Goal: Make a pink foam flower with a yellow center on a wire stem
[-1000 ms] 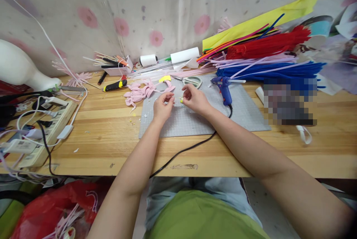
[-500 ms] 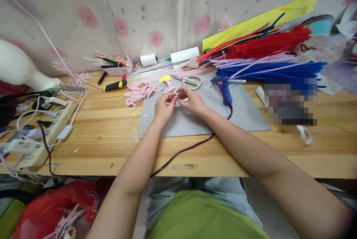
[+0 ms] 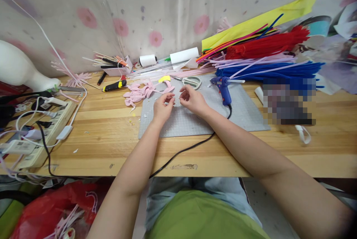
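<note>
Above the grey cutting mat, my left hand is closed in a loose pinch, its thumb and fingertips towards the right. My right hand faces it across a small gap, thumb and fingers also curled into a pinch. Whatever either one holds is too small to make out. Pink fuzzy petal-like pieces lie just beyond my left hand, with a yellow scrap by them. Behind my right hand rest scissors with pale grey handles. A blue glue gun lies on the mat to the right.
Bundles of blue pipe cleaners and red pipe cleaners are piled at the back right. A black-and-yellow utility knife lies at left. A power strip with cables fills the left side. The glue gun's black cord crosses the front edge.
My hands have drawn slightly apart; their fingertips were together and now a small gap shows between them. A yellowish bit seen by my right fingers no longer shows.
</note>
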The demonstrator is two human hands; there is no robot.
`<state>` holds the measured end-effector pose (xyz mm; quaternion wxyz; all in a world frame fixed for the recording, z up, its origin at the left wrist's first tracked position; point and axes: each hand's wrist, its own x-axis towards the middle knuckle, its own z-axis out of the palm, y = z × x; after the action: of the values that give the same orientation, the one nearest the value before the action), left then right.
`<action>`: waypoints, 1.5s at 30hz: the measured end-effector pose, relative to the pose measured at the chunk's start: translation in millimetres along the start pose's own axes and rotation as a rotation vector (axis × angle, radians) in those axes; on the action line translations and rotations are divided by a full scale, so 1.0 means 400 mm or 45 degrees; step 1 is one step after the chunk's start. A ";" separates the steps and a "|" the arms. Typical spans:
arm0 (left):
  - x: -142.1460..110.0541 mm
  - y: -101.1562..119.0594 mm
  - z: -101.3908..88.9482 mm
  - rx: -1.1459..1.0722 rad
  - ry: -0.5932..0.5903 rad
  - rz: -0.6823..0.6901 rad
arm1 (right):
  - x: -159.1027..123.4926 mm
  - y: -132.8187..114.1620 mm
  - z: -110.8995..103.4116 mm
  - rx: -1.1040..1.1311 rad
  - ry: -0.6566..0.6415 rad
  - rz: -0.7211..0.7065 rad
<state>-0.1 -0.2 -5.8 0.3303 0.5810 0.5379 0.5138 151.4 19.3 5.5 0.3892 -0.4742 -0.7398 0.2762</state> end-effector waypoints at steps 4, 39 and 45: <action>0.002 0.001 -0.003 -0.007 0.016 -0.002 | 0.000 0.001 -0.007 0.046 -0.016 0.012; 0.005 -0.010 0.001 -0.009 0.037 0.011 | 0.036 0.014 -0.175 0.634 -0.500 0.327; 0.035 -0.007 -0.004 -0.001 -0.003 0.031 | -0.017 0.046 -0.338 0.243 -0.739 0.327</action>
<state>-4.0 13.3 -4.5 0.3248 0.5881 0.5302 0.5172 275.2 25.7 62.8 0.1669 -0.4264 -0.7248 0.5148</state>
